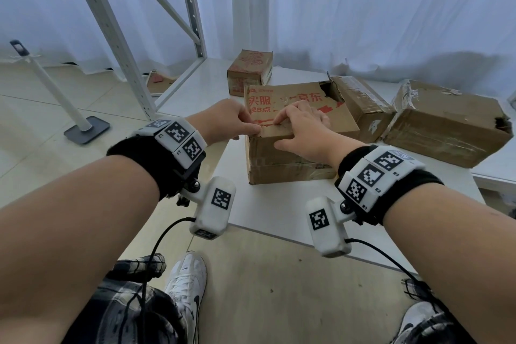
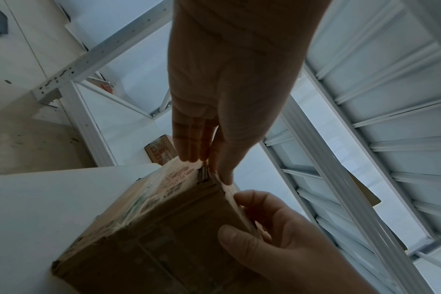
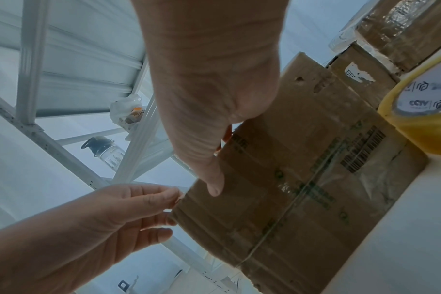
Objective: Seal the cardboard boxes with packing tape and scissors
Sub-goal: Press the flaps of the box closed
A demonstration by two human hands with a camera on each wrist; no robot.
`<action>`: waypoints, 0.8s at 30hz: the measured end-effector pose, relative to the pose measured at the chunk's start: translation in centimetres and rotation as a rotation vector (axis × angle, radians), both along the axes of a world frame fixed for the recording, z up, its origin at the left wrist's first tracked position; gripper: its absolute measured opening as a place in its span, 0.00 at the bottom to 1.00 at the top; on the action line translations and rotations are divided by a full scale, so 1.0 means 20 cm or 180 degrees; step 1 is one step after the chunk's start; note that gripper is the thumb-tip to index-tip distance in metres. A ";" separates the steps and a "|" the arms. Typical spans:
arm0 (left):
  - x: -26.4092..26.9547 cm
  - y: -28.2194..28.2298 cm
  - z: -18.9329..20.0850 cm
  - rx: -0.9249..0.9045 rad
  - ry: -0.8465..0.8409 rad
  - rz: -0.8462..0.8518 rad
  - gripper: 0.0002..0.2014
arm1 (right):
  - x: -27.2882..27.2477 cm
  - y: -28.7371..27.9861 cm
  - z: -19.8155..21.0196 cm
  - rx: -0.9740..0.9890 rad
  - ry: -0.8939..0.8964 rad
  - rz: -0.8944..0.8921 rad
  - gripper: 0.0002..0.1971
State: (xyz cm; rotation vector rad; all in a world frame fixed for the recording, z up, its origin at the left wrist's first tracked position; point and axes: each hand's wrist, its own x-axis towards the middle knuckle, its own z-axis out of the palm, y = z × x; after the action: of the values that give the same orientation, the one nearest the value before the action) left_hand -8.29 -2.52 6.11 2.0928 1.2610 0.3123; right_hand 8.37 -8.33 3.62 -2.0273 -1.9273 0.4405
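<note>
The left hand [image 1: 237,120] pinches something thin at the near left corner of the top of the printed box [image 1: 296,131], with thumb and forefinger pressed together; it looks like the end of a tape strip, but I cannot tell this for sure. The right hand [image 1: 304,128] lies on the same box, its fingers spread over the top and its thumb pressed down on the near side face, so it holds the flap shut more than it grips anything.

The printed box stands near the left edge of the white table [image 1: 268,204], close to the front. Behind it, toward the far left corner, is a small box [image 1: 250,71]. To the right, touching each other, are a taped box [image 1: 363,109] and a large box [image 1: 446,126] with a torn corner, near the right edge. The roll of yellow packing tape [image 3: 425,119] shows only in the right wrist view (it lies beside the printed box, on the table). No scissors are visible.

What could go wrong, in my judgement: the pinched end may slip or stick to the fingers, and then the strip folds on itself. If the right hand lifts too early, the worn flap may spring up and the seam would be taped open.
</note>
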 end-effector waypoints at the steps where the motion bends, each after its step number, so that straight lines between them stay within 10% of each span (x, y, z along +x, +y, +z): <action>1: 0.00 0.00 -0.01 -0.0047 -0.0029 0.0027 0.11 | 0.00 0.00 0.00 -0.0009 0.0008 0.0004 0.20; 24: 0.10 0.07 -0.05 -0.0294 -0.0813 0.0940 0.10 | 0.15 0.08 -0.10 0.0579 -0.0436 0.0640 0.29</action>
State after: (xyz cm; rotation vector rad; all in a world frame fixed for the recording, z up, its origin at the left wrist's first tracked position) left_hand -6.34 -1.10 5.07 1.7248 1.3967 0.6191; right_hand 11.33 -6.69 1.65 -1.7999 -2.1768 0.1668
